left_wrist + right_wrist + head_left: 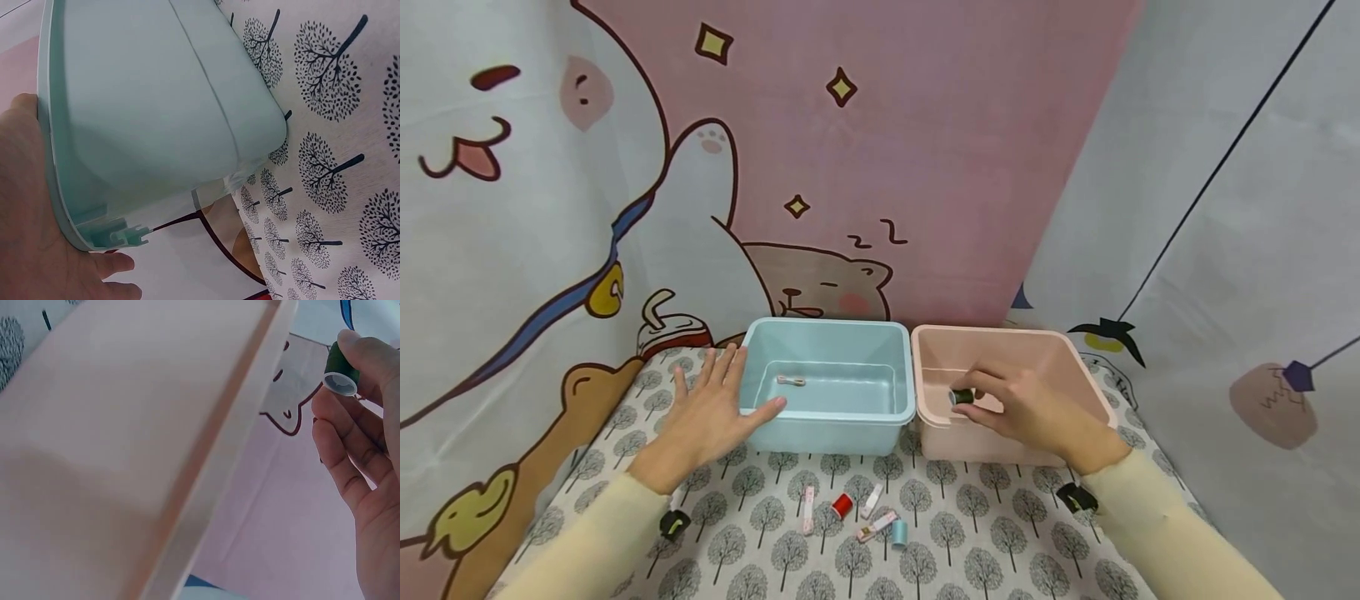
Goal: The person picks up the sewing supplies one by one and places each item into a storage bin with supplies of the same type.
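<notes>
My right hand pinches a dark green spool of thread between thumb and fingertips, over the pink bin. Its hollow white end shows in the right wrist view, where the spool is held above the bin's rim. My left hand has its fingers spread and straight, with the thumb over the front left corner of the light blue bin. In the left wrist view that hand lies along the bin's rim. Inside the blue bin rests one small, narrow pinkish piece.
In front of the bins lie a red spool, a light blue spool and narrow patterned strips, one pink, one whitish, one pink and tan. Beneath is a tree-print cloth; a cartoon curtain hangs behind.
</notes>
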A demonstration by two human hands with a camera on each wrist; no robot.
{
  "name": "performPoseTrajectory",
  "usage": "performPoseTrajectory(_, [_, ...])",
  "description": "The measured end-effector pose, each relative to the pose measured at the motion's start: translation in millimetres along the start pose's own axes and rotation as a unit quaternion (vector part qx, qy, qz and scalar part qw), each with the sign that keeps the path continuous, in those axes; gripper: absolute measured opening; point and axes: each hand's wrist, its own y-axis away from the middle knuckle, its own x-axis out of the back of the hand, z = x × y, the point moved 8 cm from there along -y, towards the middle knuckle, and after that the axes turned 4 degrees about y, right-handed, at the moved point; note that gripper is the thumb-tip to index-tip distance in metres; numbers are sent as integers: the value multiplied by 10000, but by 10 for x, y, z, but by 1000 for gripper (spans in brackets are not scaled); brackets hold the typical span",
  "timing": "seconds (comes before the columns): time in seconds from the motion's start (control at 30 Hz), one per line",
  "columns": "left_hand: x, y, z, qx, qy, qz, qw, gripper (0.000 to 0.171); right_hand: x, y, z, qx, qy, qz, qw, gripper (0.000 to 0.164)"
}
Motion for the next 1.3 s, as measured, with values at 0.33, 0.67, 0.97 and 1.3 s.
performPoseTrajectory(0.33, [-3,9,3,23,40,39,10000,125,82,-83,264,-107,349,-155,9992,26])
performPoseTrajectory(0.67, [-13,7,-6,59,60,53,10000,125,0,-138,607,-924,790,-814,9892,24])
performPoseTrajectory(0.97, [-5,14,7,61,70,30,10000,124,-114,-222,848,-1091,-12,-1218,9865,16])
performPoseTrajectory(1.3, [-11,0,-6,70,64,0,10000,125,-282,-202,1139,-1604,-146,-1837,9697,15])
